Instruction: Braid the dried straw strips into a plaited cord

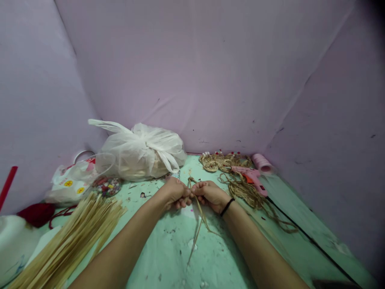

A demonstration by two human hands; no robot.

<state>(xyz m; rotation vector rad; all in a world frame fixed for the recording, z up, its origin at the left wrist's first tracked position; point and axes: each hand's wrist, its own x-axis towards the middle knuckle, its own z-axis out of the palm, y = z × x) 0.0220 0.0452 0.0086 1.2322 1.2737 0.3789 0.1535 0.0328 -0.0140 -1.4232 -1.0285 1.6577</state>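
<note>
My left hand (177,194) and my right hand (211,195) meet above the middle of the table, fingertips close together. Between them is a short plait of tan fibre strips (199,208). Both hands are closed in a pinch on it. A small knotted end (190,180) sticks up past the fingers, and the loose strip ends trail down toward me. My fingers partly hide the section being held. A black band circles my right wrist.
Long pale strips (75,237) lie at left, near a white container (13,245). Behind stand a tied white plastic bag (141,148) and a printed bag (72,182). At right are braided cord (246,192), a pink glue gun (249,176) with black cable, and a pink spool (262,163).
</note>
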